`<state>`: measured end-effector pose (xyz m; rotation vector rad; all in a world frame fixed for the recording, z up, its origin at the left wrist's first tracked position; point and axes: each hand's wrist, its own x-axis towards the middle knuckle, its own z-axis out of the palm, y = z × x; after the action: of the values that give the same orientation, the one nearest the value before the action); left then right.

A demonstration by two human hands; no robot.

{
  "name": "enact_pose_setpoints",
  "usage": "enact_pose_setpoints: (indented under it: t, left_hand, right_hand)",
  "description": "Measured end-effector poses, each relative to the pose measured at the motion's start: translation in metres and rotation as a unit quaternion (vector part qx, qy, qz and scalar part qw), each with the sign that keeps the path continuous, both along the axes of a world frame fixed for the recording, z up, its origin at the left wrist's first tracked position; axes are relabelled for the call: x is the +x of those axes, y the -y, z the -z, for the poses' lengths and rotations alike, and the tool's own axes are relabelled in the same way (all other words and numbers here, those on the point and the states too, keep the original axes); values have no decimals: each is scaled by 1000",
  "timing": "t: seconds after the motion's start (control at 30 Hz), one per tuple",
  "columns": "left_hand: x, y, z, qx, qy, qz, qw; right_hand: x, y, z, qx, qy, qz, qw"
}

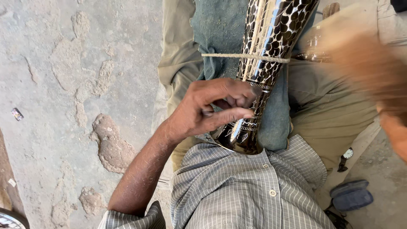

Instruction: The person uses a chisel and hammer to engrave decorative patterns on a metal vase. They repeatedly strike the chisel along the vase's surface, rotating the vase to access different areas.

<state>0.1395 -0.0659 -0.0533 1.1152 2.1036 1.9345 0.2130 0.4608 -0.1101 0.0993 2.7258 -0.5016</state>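
Silvery engraved vase (263,63) lay across my lap; my left hand (207,110) pinched its narrow neck, right hand (373,72) too blurred to tell.

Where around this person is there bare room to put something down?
The widest free patch is the cracked concrete floor beside the left hand, bare but for a small scrap. The lap is crowded: the shiny metal vase lies on a blue cloth, tied by a cord. Near the blurred right hand, a wristwatch and blue sandal leave little floor.
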Motion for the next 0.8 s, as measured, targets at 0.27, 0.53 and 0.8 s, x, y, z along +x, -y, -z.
enact_pose_setpoints:
  t: [0.27, 0.53, 0.8]
  left_hand:
    - [8, -2, -5, -25, 178, -57, 982]
    - [7, -5, 0, -10, 50, -46, 998]
    - [8, -4, 11, 5, 45, -46, 998]
  right_hand:
    - [-18, 24, -25, 17, -28, -18, 999]
    - [-22, 37, -33, 21, -54, -29, 998]
    - [-14, 35, -27, 54, -81, -50, 994]
